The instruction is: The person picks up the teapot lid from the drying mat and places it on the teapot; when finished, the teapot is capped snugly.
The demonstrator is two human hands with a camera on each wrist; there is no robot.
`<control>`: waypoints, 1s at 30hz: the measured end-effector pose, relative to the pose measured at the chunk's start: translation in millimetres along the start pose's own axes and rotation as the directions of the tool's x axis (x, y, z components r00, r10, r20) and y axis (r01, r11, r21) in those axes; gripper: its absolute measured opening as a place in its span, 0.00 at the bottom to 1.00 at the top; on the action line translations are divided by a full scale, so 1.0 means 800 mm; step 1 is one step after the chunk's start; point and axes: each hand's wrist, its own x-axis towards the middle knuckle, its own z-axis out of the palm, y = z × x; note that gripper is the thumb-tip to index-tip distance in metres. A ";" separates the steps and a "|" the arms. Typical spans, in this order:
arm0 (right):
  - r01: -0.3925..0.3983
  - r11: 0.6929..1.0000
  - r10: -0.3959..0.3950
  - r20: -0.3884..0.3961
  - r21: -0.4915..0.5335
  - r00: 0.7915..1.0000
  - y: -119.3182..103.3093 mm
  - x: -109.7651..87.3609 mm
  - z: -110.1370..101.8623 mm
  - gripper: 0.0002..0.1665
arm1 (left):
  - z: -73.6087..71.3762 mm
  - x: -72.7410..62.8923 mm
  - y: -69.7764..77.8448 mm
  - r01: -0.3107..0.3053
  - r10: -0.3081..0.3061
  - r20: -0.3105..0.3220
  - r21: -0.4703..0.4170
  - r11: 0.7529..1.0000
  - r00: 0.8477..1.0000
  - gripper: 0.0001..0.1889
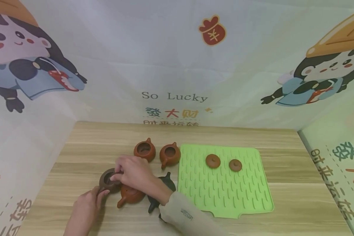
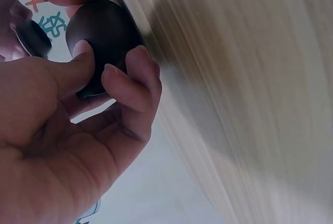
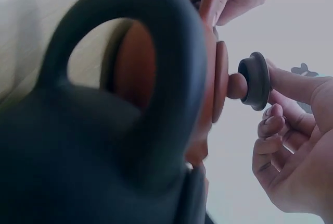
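A dark brown teapot (image 1: 112, 188) stands at the left of the group, its top uncovered. My left hand (image 1: 87, 205) pinches its narrow end between thumb and curled fingers, as the left wrist view shows. My right hand (image 1: 135, 172) holds the dark lid (image 3: 255, 81) by its top, just above the pot and off its opening. In the right wrist view the lid's hollow underside overlaps the knob of an orange-brown teapot (image 1: 131, 196) that has its lid on. A black teapot (image 3: 78, 151) with a looped handle looms in front there.
Two reddish teapots without lids, one (image 1: 150, 158) on the left and one (image 1: 175, 160) on the right, stand behind. A green ridged mat (image 1: 221, 193) to the right bears a larger lid (image 1: 213, 161) and a smaller lid (image 1: 235, 165). Printed cloth (image 1: 115, 75) walls the table.
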 end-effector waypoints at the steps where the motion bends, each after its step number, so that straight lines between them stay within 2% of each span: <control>1: -0.006 1.000 0.006 0.002 -0.009 1.000 -0.003 0.003 0.002 0.15 | 0.000 0.000 0.000 -0.006 0.006 0.000 0.000 1.000 1.000 0.11; 8: -0.017 1.000 0.016 -0.010 -0.007 1.000 -0.015 0.016 0.013 0.14 | 0.004 -0.001 -0.003 -0.040 0.041 -0.034 0.012 0.999 0.999 0.11; 20: 0.033 0.999 -0.031 0.032 -0.035 0.999 -0.017 0.027 0.032 0.14 | -0.001 0.000 0.000 -0.006 0.006 0.027 -0.011 1.000 1.000 0.10; 30: 0.010 0.997 -0.008 0.027 -0.077 1.000 -0.023 0.027 0.039 0.15 | -0.003 0.000 0.004 0.027 -0.027 0.032 -0.003 1.000 0.999 0.12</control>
